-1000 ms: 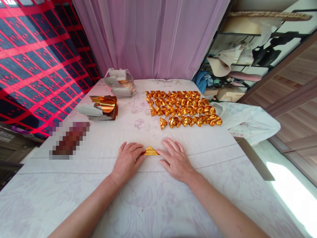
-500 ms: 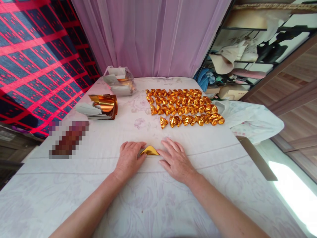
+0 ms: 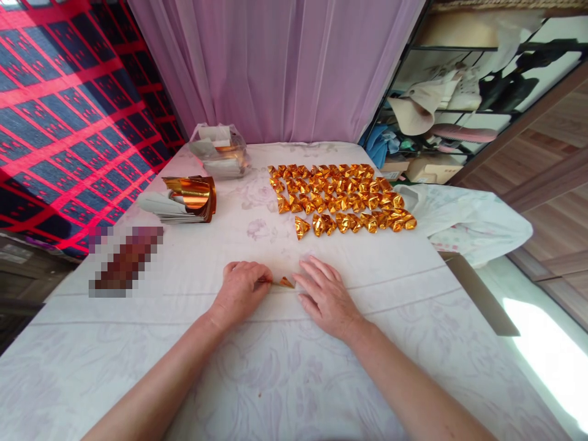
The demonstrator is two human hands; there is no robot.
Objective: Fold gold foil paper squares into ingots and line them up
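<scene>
While both hands lie low on the white floral-patterned tabletop (image 3: 285,373), a small folded piece of gold foil paper (image 3: 286,282) sits between them at the near middle. The left hand (image 3: 239,293) curls its fingers in a narrow grip, fingertips pinching the left end of the foil. The right hand (image 3: 326,296) lies flat with fingers spread, its index fingertip touching the foil's right end. Half a second ago the foil showed as a broader golden triangle; now only a thin sliver is visible, and the left hand's fingers have closed further over it. The right hand has hardly shifted.

Farther away, right of centre, rows of folded gold foil ingots (image 3: 340,197) cover the cloth. At the far left lies a stack of gold foil sheets with white backing (image 3: 184,201), and beyond it a clear plastic bag of more sheets (image 3: 220,151). A white crumpled cloth (image 3: 468,222) hangs off the right edge. A pink curtain (image 3: 275,67) hangs behind.
</scene>
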